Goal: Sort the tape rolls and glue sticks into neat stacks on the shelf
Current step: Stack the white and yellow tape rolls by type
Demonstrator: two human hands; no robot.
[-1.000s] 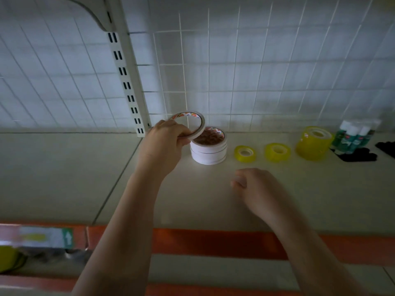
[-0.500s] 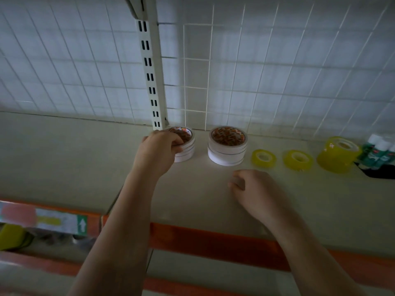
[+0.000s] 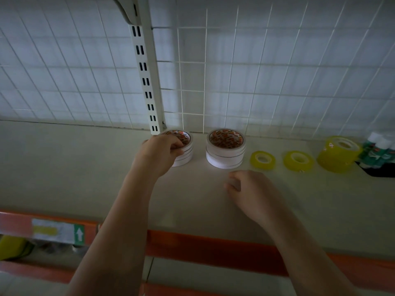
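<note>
Two stacks of white tape rolls stand at the back of the beige shelf (image 3: 64, 167). My left hand (image 3: 159, 153) grips the top roll of the left white stack (image 3: 186, 150), fingers curled over its rim. The right white stack (image 3: 225, 148) stands free beside it. My right hand (image 3: 250, 189) rests on the shelf in front of that stack, fingers loosely curled, holding nothing. Further right lie two small yellow tape rolls (image 3: 263, 160) (image 3: 298, 161), a taller stack of yellow rolls (image 3: 338, 153) and green-and-white glue sticks (image 3: 378, 149) at the frame edge.
A white wire grid (image 3: 256, 71) backs the shelf, with a slotted upright post (image 3: 147, 82) just behind the left stack. A black object (image 3: 380, 170) lies under the glue sticks. An orange rail (image 3: 213, 246) with a price label (image 3: 55, 231) edges the shelf front.
My left hand carried a white tape roll from the air down and left onto the left white stack, and still holds it. The right hand has stayed where it was.
</note>
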